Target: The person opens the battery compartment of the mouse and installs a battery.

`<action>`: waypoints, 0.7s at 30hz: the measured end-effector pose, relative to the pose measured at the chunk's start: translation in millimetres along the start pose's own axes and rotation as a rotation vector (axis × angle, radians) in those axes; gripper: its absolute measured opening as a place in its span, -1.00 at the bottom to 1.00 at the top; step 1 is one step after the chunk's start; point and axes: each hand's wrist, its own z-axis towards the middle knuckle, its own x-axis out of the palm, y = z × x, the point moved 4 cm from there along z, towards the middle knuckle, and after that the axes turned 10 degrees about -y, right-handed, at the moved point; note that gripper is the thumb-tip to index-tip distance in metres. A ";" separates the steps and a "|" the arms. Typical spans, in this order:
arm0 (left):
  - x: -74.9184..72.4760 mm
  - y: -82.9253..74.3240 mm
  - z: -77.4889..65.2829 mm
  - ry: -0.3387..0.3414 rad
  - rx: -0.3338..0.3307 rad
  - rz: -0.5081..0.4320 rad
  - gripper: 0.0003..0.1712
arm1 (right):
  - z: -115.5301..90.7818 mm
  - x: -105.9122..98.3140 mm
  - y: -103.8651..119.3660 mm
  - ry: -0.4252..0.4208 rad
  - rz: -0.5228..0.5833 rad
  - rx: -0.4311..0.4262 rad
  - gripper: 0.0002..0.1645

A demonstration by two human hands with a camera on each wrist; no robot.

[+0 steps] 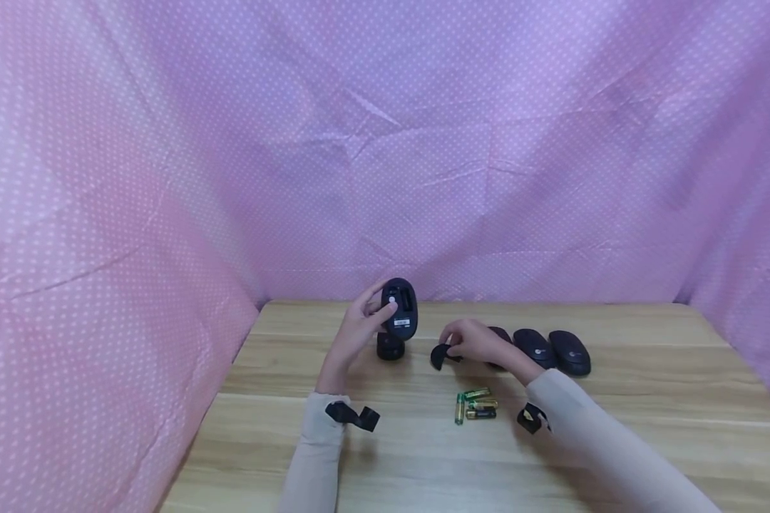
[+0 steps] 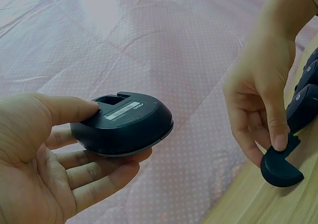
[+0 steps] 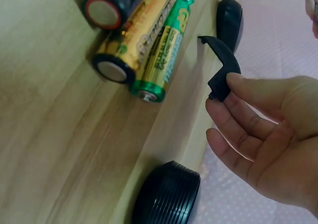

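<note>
My left hand (image 1: 353, 333) grips a black computer mouse (image 1: 408, 325), held above the table with its underside towards me. In the left wrist view, the thumb presses on the underside of the mouse (image 2: 144, 123), beside an uncovered battery slot (image 2: 110, 100) and a white label. My other fingers support it from below. Between thumb and fingertips, my right hand (image 3: 283, 139) pinches a black curved battery cover (image 3: 221, 84), apart from the mouse and above the tabletop. Several batteries (image 1: 460, 409), green, gold and black, lie on the table nearer to me than the right hand.
Another black mouse (image 1: 390, 349) stands just below the held one. To the right, several black mice (image 1: 570, 352) sit in a row, one partly hidden by my right arm. The wooden tabletop (image 1: 282, 356) ends at a pink dotted cloth (image 1: 436, 214).
</note>
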 end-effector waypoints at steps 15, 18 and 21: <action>-2.0 -2.1 -3.0 0.001 0.003 0.026 -0.38 | 2.0 8.9 -1.1 0.025 -0.041 -0.026 -0.78; -1.9 -14.4 -9.0 0.014 -0.014 0.034 -0.36 | 2.4 11.5 -5.2 0.015 -0.058 0.018 -0.83; -2.0 -20.4 -11.3 0.028 -0.035 0.043 -0.34 | 2.0 13.4 -7.5 0.008 -0.067 0.038 -0.86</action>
